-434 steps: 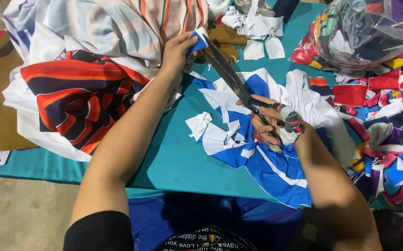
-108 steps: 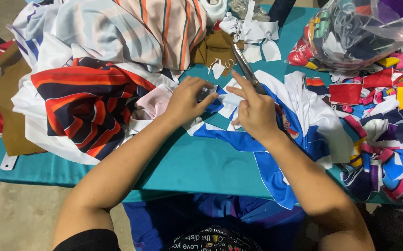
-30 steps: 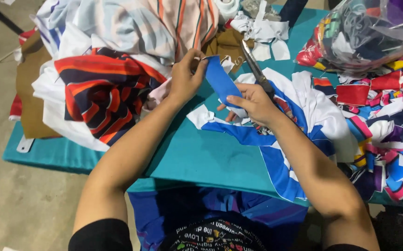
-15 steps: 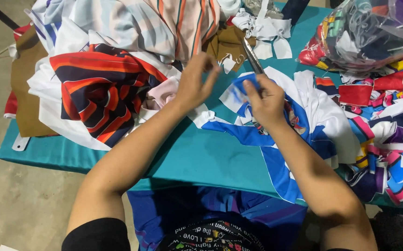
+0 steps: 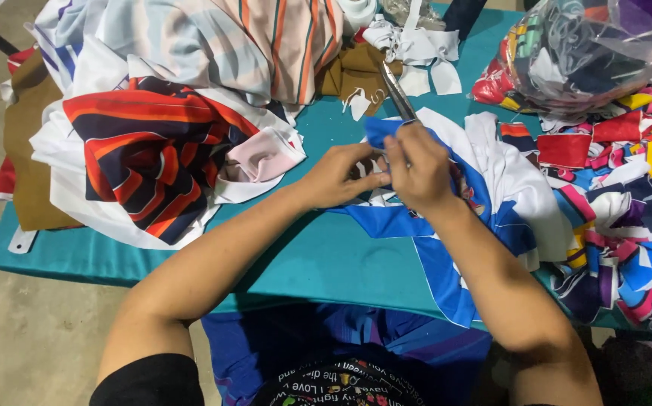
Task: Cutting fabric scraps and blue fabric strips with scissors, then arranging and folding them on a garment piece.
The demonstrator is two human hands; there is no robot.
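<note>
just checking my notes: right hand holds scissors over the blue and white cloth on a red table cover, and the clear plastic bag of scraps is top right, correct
Not quite: the table cover is teal, not red, as the head view shows. The rest stands: the right hand holds the scissors over the blue and white cloth, and the clear plastic bag of scraps is top right.

The blue-and-white fabric (image 5: 484, 218) lies spread on the right half of the teal table (image 5: 326, 263), flat in the main, with one long blue strip running toward the near edge and hanging slightly over it. Its far end is lifted and bunched into a small blue fold, pinched between the left hand (image 5: 337, 174) and the right hand (image 5: 418, 167), which meet just above the cloth. The scissors (image 5: 397, 92) (silver blades, seemingly closed, handles hidden inside the right hand) point toward the far side, tilted slightly left, their tips over the brown and white scraps. Small white and blue offcuts lie beneath the hands.
</note>
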